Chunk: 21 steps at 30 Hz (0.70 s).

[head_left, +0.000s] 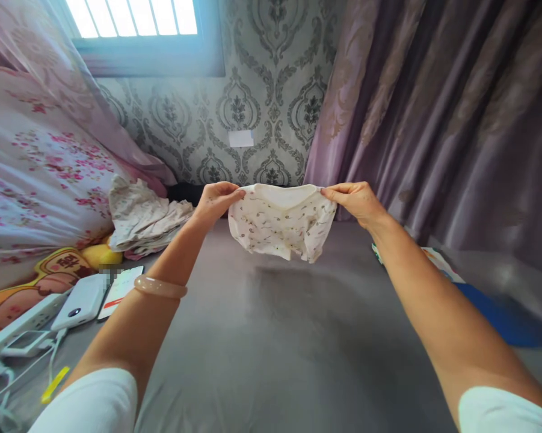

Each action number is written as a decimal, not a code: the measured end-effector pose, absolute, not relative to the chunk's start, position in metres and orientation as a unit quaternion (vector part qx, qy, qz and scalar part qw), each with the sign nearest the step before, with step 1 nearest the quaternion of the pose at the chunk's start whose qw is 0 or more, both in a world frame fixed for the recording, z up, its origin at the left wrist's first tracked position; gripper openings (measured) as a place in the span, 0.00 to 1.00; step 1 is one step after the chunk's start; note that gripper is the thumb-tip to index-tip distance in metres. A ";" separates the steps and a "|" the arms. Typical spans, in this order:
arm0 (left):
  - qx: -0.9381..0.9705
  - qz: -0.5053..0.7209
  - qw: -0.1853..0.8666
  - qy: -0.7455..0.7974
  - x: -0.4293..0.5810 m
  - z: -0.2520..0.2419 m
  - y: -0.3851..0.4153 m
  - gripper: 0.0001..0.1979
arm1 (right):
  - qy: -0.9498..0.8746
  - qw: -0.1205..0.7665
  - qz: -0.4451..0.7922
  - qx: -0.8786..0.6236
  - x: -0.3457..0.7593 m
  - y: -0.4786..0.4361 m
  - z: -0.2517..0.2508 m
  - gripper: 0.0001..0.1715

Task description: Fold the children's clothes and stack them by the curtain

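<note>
A small white baby top [281,224] with a fine printed pattern hangs in the air above the grey bed sheet [261,337]. My left hand [216,201] pinches its left shoulder, fingers closed on the cloth. My right hand [357,201] pinches the right shoulder the same way. The garment is stretched flat between both hands, neckline up, with its lower part folded up or bunched. A pale bangle [160,287] sits on my left forearm.
A heap of patterned clothes [144,219] lies at the left by a floral quilt [31,174]. A power bank [82,300], a phone [121,284], a power strip [18,328] and cables lie at the near left. A blue item [491,313] and papers lie right, under the curtain [442,120].
</note>
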<state>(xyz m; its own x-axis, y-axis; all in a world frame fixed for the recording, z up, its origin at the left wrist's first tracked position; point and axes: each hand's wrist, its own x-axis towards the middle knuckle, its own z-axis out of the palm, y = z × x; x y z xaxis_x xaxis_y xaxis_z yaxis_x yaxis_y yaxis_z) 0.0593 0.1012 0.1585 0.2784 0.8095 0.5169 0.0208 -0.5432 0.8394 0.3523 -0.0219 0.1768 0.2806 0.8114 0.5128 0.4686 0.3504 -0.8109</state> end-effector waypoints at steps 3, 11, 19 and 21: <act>0.701 0.524 0.382 0.296 0.063 0.163 0.100 0.17 | -0.574 0.582 0.156 -0.554 0.355 -0.021 0.177 0.22; 0.700 0.568 0.323 0.288 0.066 0.172 0.093 0.16 | -0.571 0.592 0.128 -0.554 0.354 -0.032 0.186 0.18; 0.782 0.470 0.300 0.278 0.070 0.173 0.076 0.13 | -0.659 0.511 0.088 -0.545 0.345 -0.041 0.180 0.22; 0.758 0.495 0.320 0.279 0.074 0.169 0.079 0.13 | -0.634 0.543 0.067 -0.546 0.346 -0.040 0.176 0.22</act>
